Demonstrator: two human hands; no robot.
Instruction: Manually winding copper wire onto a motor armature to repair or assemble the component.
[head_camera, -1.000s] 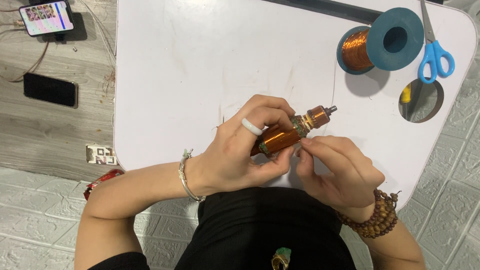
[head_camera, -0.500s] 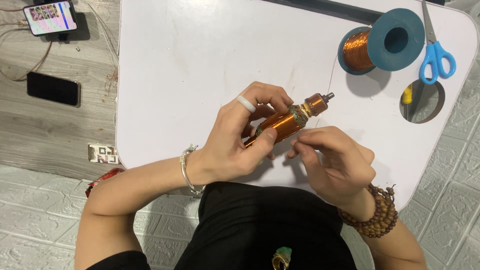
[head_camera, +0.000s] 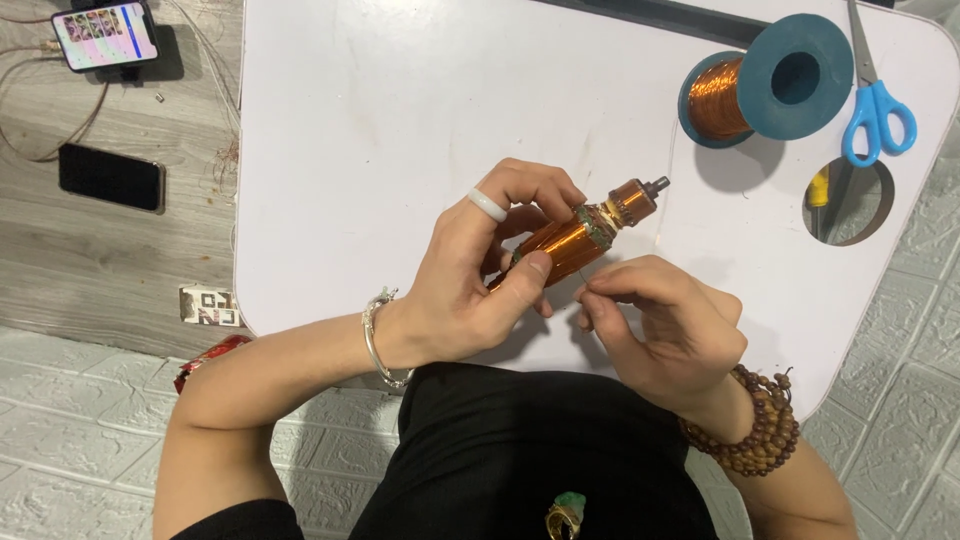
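Left hand gripping copper-wound rotor, right hand pinching wire, white table, grey floor

Your open room is the bare white table ahead and left of the hands, with nothing standing there. Ahead and to the right, the wire spool, the blue scissors and the round table cut-out block your reach.
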